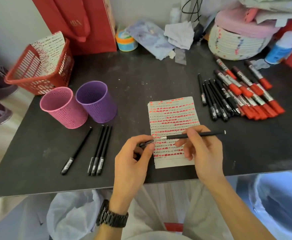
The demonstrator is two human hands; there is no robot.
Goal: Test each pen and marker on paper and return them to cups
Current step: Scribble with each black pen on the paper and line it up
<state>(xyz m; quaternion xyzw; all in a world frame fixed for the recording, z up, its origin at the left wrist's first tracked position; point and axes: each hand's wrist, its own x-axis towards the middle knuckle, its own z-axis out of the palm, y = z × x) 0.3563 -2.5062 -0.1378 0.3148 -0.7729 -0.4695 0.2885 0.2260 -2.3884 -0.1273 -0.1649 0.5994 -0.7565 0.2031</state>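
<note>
The right hand [200, 149] is pinching an uncapped black pen [193, 135], its tip hovering over the paper [173, 163]. The left hand [135, 158] is closing on what looks like its cap [146, 143]. The pink cup [64, 108] and purple cup [96, 101] are standing empty beside four black pens [96, 151] on the table [138, 80]. The loose paper is risking sliding under a stroke, and the cap could slip away.

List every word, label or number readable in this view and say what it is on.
Red bag: gold lettering, too blurred to read.
Red-capped markers: barrel labels, too small to read.
Black pens: silver print, unreadable.
Paper: only test scribbles and red dashes, no words.
Nothing legible anywhere.
</note>
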